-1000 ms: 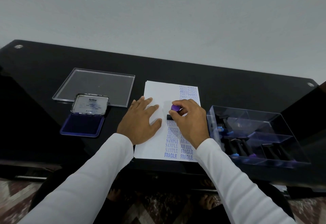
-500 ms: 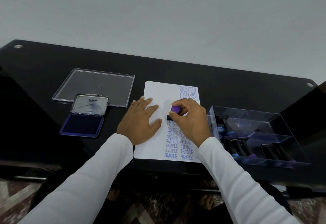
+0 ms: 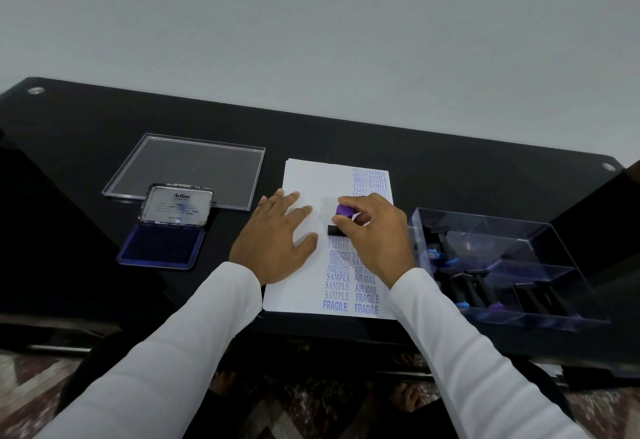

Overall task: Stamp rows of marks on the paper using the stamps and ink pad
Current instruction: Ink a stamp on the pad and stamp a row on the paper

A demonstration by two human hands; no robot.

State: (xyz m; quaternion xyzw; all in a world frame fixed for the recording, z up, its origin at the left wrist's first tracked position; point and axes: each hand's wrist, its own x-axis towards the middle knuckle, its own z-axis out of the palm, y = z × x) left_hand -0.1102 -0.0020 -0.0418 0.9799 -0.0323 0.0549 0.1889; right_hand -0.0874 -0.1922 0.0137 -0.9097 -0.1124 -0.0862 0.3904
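Right hand (image 3: 372, 231) pinched purple-knobbed stamp (image 3: 341, 220) on paper (image 3: 304, 175); left hand (image 3: 273, 241) spread flat. Marks read AMENDED, SAMPLE, FRAGILE; ink pad (image 3: 162, 244) lid read Artline.

Long white ribbed sleeves (image 3: 194, 345) cover both arms to the wrists.

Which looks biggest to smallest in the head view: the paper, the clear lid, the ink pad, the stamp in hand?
1. Paper
2. Clear lid, though it lies farther back, so this ranking is less sure
3. Ink pad, open, with its raised cover
4. Stamp, held by the right hand
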